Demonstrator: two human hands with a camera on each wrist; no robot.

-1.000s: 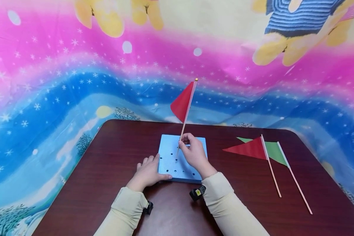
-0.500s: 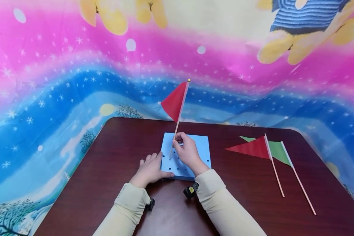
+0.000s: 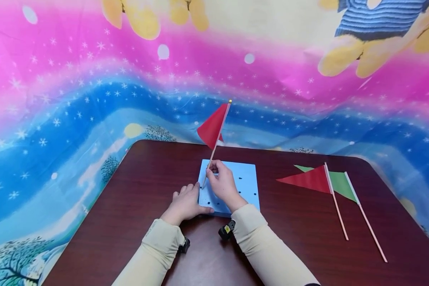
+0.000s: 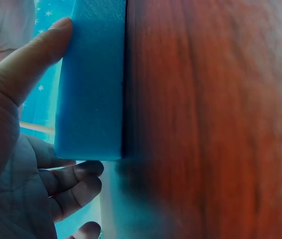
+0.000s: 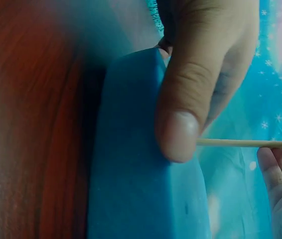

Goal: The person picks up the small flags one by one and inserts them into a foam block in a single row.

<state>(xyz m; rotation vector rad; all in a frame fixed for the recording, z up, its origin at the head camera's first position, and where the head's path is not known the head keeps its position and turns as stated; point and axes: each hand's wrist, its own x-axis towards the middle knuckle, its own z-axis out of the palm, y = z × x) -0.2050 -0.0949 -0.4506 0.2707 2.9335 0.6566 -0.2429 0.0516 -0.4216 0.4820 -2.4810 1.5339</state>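
My right hand (image 3: 222, 182) pinches the thin wooden stick of a red triangular flag (image 3: 212, 126) between thumb and fingertips, partway up from its lower end. The flag leans to the right at its gold-tipped top. Its lower end meets the light blue block (image 3: 248, 178) right by a hole near the left edge; several dark holes dot the block's top. Along the block's left side lie the fingers of my left hand (image 3: 186, 202), with the thumb on the near edge. In the right wrist view, the bare stick (image 5: 240, 143) runs from behind the left thumb to the right fingertips.
On the table (image 3: 136, 174), to the right of the block, lie another red flag (image 3: 312, 180) and a green flag (image 3: 344, 186), overlapping. A patterned cloth backdrop (image 3: 186, 83) hangs behind the table's far edge.
My right hand has carried the red flag leftward across the block, its lower end going from near the middle holes to the left-edge hole. The left hand stays at the block's near left corner.
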